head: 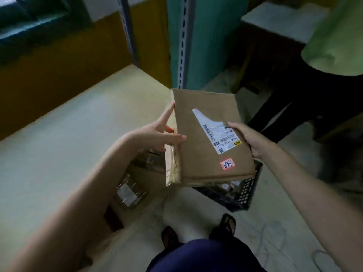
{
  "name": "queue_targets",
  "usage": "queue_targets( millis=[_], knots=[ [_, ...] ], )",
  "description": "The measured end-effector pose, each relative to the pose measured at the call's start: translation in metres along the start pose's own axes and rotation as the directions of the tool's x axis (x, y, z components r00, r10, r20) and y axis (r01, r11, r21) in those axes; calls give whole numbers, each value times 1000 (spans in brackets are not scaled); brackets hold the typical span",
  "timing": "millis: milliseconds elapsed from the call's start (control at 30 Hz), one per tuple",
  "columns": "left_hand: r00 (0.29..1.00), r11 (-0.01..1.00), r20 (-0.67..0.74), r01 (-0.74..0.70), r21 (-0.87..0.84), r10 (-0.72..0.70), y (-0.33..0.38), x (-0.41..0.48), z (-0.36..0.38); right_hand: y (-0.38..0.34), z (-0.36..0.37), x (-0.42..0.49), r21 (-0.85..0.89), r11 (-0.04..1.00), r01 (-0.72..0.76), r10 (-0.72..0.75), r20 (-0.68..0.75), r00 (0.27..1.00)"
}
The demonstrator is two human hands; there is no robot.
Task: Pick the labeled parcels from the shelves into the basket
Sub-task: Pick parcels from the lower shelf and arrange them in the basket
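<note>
- Parcel (208,138): frame centre, above the basket (243,193).
- Right hand (253,138) clamps its right edge; left hand (163,132), fingers spread, steadies the left.
- Likely stiff, light cardboard; hold opposite edges.

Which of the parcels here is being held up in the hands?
The flat brown parcel with the white label and red sticker; the other parcels lie lower down, under the left arm.

Below me I see my two dark shoes (198,231) on the pale marbled floor (275,238). At my left runs a cream shelf board (68,138). Ahead stands a perforated grey metal upright (183,42) against a teal panel (212,36). At right, a green-shirted person (337,36) stands.
</note>
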State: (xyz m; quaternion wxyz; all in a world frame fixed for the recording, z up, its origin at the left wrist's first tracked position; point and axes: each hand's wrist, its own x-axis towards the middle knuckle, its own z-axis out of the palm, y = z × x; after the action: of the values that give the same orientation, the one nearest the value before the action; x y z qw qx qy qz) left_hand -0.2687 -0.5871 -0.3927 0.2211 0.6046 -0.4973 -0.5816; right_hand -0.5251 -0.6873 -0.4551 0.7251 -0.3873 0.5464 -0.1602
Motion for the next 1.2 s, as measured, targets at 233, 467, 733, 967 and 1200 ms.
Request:
queue_targets(
  millis=[233, 467, 733, 967, 1200],
  knots=[
    [978, 981, 102, -177, -78, 184, 14, 145, 141, 49, -142, -8, 80, 992, 98, -70, -299, 952],
    [999, 986, 45, -15, -165, 23, -26, 274, 257, 122, -249, 50, 121, 992, 27, 36, -493, 869],
    [968, 967, 6, 253, -23, -253, -166, 440, 303, 241, -295, 204, 260, 960, -102, 224, -498, 838],
    [946, 951, 102, 310, -8, -308, -266, 534, 319, 337, -306, 317, 319, 937, -144, 297, -503, 812],
    [892, 901, 129, 430, 62, -434, -298, 523, 326, 381, -276, 306, 339, 905, -258, 407, -512, 757]
  ],
)
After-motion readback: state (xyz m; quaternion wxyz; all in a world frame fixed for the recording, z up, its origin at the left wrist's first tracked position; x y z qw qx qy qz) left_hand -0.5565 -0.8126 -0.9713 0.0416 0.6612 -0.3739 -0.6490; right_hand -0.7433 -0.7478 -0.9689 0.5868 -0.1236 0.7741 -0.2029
